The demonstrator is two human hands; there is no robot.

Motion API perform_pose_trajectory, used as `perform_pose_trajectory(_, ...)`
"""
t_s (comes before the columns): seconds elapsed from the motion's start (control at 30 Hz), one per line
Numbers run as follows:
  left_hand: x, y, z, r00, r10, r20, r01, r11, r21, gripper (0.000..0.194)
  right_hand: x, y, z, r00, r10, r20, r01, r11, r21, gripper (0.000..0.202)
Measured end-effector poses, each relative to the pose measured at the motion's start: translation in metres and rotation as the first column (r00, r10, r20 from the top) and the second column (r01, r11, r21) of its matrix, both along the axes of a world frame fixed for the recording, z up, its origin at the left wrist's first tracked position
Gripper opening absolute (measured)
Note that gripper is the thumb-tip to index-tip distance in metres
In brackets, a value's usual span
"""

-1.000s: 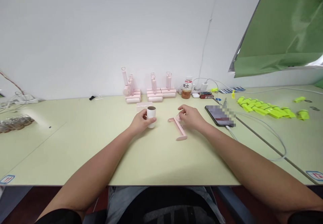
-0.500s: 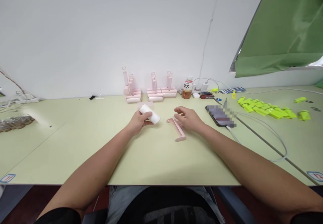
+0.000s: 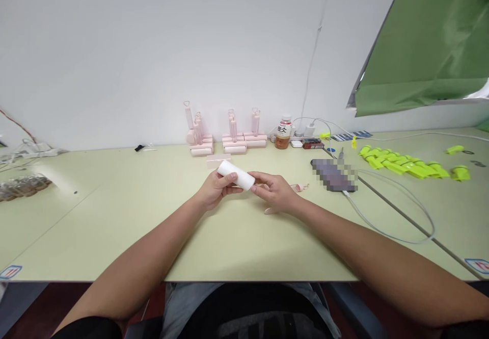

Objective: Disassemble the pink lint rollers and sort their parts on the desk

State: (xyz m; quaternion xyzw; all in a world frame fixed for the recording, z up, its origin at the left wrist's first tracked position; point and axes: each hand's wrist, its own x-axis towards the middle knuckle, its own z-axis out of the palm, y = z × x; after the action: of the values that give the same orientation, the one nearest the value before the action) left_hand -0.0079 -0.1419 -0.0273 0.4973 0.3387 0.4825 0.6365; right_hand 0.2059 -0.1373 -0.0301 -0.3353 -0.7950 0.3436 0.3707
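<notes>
A white lint roller refill (image 3: 237,175) is held at a tilt just above the table between both hands. My left hand (image 3: 216,191) is wrapped round its left part, thumb on top. My right hand (image 3: 275,193) pinches the roll's right end between thumb and fingers. Under my right hand lies the pink lint roller holder (image 3: 269,211), mostly hidden, with only its rounded end showing. Just right of that hand, a pink and clear handle (image 3: 299,187) is partly visible on the table. A clear pinkish strip (image 3: 217,161) lies behind the roll.
Several pink lint rollers (image 3: 235,145) stand along the wall, with a labelled bottle (image 3: 283,133) beside them. A phone (image 3: 333,175) with a charging cable lies to the right. Farther right are several bright yellow pieces (image 3: 405,164). Wrapped brown items (image 3: 23,186) lie far left.
My right hand has moved left from beside the pink holder and taken the roll's right end. The roll has shifted slightly right in my left hand.
</notes>
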Motion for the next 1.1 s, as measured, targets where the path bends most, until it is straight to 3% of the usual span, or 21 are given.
perform_pose_trajectory(0.43, 0.006, -0.006, 0.006, 1.0, 0.023, -0.002, -0.023, 1.0, 0.01, 0.046, -0.005, 0.001, -0.008, 0.994, 0.004, -0.108, -0.007, 1.0, -0.029, 0.039)
perform_pose_trajectory(0.57, 0.007, -0.006, 0.005, 0.998, 0.068, -0.016, -0.068, 0.998, 0.005, 0.046, -0.011, 0.002, -0.013, 0.979, -0.082, -0.185, 0.044, 0.978, -0.202, 0.046)
perform_pose_trajectory(0.73, 0.009, -0.003, 0.001, 0.995, 0.102, -0.011, -0.102, 0.995, -0.02, 0.045, -0.016, -0.001, -0.007, 0.906, -0.194, -0.375, -0.011, 0.878, -0.479, 0.038)
perform_pose_trajectory(0.83, 0.004, 0.002, 0.003, 0.967, 0.203, -0.151, -0.198, 0.979, 0.049, 0.045, -0.014, -0.004, 0.0, 0.934, -0.24, -0.264, 0.063, 0.838, -0.542, 0.023)
perform_pose_trajectory(0.9, -0.009, 0.008, 0.007, 0.843, 0.42, -0.336, -0.371, 0.906, 0.202, 0.045, -0.012, -0.007, 0.003, 0.972, -0.208, -0.107, 0.125, 0.848, -0.515, 0.021)
perform_pose_trajectory(1.0, -0.046, 0.023, 0.015, 0.423, 0.721, -0.549, -0.522, 0.689, 0.502, 0.045, -0.01, -0.008, 0.002, 0.985, -0.089, 0.145, 0.125, 0.958, -0.259, 0.022)
perform_pose_trajectory(1.03, -0.059, 0.029, 0.016, 0.302, 0.739, -0.603, -0.542, 0.653, 0.529, 0.045, -0.009, -0.008, 0.001, 0.972, -0.063, 0.227, 0.096, 0.986, -0.136, 0.021)
perform_pose_trajectory(1.1, -0.083, 0.04, 0.017, 0.161, 0.711, -0.684, -0.595, 0.623, 0.508, 0.047, -0.008, -0.007, -0.003, 0.931, -0.055, 0.361, 0.029, 0.997, 0.077, 0.02)
